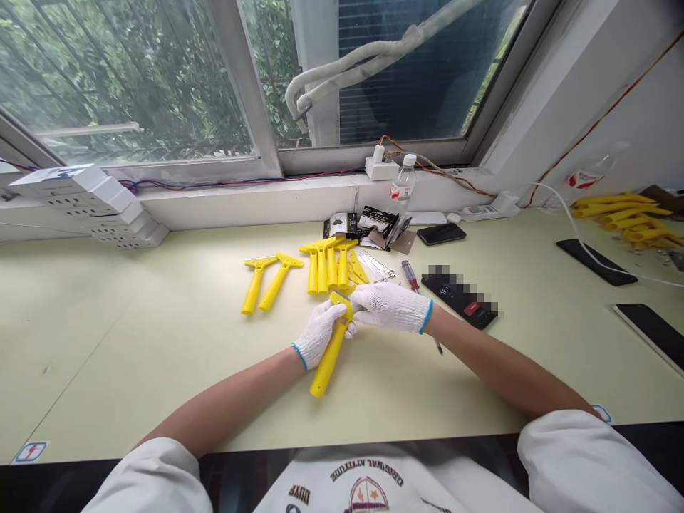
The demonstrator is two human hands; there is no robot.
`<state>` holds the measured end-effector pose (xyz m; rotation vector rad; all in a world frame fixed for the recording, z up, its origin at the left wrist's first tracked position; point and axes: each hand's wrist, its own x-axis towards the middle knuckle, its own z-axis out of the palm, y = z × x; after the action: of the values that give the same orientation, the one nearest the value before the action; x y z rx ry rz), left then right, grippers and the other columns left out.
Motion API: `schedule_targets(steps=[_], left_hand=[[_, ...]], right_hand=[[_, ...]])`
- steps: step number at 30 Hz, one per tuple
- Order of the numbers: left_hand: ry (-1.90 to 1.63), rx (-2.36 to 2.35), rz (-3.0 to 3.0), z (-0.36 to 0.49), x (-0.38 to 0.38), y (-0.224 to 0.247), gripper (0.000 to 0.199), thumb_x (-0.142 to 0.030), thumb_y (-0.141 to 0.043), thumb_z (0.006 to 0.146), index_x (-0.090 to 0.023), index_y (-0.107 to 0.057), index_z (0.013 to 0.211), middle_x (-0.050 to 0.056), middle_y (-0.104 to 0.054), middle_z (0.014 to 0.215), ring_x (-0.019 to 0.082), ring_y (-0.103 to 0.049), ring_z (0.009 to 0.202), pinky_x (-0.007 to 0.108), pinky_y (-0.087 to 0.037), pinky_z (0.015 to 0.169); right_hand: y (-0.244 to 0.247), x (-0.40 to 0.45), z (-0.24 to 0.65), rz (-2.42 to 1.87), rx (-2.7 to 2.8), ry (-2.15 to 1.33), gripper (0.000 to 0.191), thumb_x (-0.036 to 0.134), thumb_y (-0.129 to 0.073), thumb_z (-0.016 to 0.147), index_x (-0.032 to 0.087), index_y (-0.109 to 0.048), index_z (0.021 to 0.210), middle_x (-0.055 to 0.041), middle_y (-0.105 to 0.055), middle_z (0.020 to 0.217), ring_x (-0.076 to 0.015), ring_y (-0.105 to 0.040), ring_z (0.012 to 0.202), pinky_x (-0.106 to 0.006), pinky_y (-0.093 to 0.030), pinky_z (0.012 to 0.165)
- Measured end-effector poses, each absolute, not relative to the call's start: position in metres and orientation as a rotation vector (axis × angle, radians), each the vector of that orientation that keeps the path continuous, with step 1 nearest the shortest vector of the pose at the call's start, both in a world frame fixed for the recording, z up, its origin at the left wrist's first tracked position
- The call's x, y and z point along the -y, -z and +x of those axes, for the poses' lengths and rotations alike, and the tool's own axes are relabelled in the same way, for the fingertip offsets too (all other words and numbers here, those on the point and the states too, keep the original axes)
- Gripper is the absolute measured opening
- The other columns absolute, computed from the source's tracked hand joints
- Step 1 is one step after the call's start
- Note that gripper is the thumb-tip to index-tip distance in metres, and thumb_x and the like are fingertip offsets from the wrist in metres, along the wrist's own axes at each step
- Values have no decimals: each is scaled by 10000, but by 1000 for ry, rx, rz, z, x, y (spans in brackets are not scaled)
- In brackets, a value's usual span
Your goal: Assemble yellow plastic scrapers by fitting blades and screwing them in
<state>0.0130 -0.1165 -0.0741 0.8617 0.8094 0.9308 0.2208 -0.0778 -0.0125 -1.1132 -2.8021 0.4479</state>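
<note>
My left hand [319, 333], in a white knit glove, is closed around the neck of a yellow scraper [328, 363]. Its handle slants down toward me and its head points away. At the right side of that head is my right hand [392, 306], gloved too, fingers pinched together; what lies between them is hidden. Just beyond stand out several yellow scrapers [321, 267] lying side by side, with loose yellow head pieces [356, 268] and thin metal blades [374, 263] beside them. A screwdriver [410, 274] lies partly behind my right wrist.
Two more scrapers [275, 281] lie to the left. Phones [459, 299] rest right of my right hand. Black packaging [377, 224] and a plastic bottle [403, 185] are by the window ledge. White boxes [96, 203] are stacked at far left; yellow handles [625, 214] pile up at far right.
</note>
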Motion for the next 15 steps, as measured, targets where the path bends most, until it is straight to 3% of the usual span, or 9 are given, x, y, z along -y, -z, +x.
schedule_targets(steps=[4, 9, 15], left_hand=[[-969, -842, 863, 16, 120, 74, 344, -447, -760, 886, -168, -619, 1029, 33, -687, 875, 156, -683, 667, 288, -543, 613], [-971, -877, 888, 17, 122, 73, 330, -453, -745, 916, -161, -632, 1019, 41, -692, 855, 156, -679, 691, 286, -552, 639], [-1002, -872, 825, 18, 118, 77, 351, -446, -776, 882, -170, -625, 1038, 44, -709, 909, 150, -680, 685, 295, -565, 653]], right_hand=[[6, 87, 212, -1292, 2820, -362, 209, 278, -579, 1031, 155, -710, 924, -122, -740, 978, -233, -670, 836, -318, -393, 707], [13, 94, 203, -1385, 2812, -228, 251, 298, -565, 1058, 110, -712, 1133, -164, -756, 1005, -272, -694, 817, -348, -385, 661], [21, 92, 205, -1307, 2913, -74, 241, 99, -472, 1042, 111, -713, 1057, -176, -735, 1059, -261, -681, 859, -339, -382, 670]])
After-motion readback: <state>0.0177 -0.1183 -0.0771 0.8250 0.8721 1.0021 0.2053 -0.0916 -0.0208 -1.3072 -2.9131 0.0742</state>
